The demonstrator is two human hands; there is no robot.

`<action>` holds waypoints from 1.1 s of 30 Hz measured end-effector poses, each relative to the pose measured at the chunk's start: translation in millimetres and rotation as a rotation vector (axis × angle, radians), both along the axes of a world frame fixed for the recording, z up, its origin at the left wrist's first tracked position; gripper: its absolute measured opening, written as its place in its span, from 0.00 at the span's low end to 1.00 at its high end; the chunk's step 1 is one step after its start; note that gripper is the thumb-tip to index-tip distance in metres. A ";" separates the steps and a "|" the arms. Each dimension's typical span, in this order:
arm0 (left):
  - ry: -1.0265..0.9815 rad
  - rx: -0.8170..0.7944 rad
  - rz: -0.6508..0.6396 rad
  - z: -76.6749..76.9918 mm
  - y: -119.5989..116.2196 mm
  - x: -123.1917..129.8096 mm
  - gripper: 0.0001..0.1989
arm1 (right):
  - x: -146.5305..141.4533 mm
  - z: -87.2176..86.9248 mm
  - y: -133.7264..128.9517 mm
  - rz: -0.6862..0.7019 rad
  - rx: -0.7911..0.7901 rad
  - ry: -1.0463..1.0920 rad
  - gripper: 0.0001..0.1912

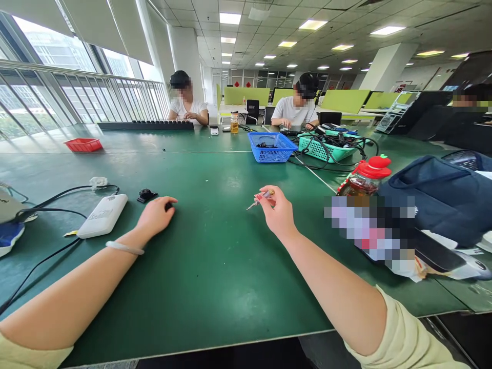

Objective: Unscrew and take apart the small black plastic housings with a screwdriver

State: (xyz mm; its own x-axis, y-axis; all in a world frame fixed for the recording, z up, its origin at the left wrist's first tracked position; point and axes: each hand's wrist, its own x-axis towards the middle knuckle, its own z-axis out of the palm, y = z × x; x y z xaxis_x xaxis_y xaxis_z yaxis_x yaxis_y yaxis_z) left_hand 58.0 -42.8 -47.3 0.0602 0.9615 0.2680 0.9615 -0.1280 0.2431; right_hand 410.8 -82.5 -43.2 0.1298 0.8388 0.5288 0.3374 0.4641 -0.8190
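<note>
My left hand (pixel 157 216) rests low over the green table, its fingers curled round a small black part (pixel 168 206) that is mostly hidden. Just beyond that hand lies another small black part (pixel 146 195), whose kind I cannot make out. My right hand (pixel 279 211) is closed on a small screwdriver (pixel 266 194) with a thin metal tip. The tip slants down to the left, a little above or at the tabletop, and a yellowish end shows between the fingers. The two hands are apart.
Left of me lie a white power bank (pixel 103 216) and black cables. Farther off are a red tray (pixel 83 145), a blue basket (pixel 272 147) and a green basket (pixel 326 148) with cables. A red-lidded bottle (pixel 365 177) and navy bag (pixel 442 195) stand right. Two people sit opposite.
</note>
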 end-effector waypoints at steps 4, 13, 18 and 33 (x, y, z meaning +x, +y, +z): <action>0.036 -0.056 0.295 9.1 9.6 -42.7 0.21 | -1.9 -1.6 0.2 0.011 -0.018 -0.004 0.11; 0.044 -0.053 0.359 11.5 26.1 -40.4 0.23 | -1.5 -4.2 3.0 0.009 0.014 0.006 0.11; 0.069 -0.060 0.426 16.4 20.7 -49.1 0.27 | -2.5 -2.9 1.5 0.015 0.014 -0.010 0.12; 0.040 0.078 0.335 32.7 10.0 -55.8 0.21 | -2.4 -2.6 -0.8 0.017 0.025 -0.025 0.11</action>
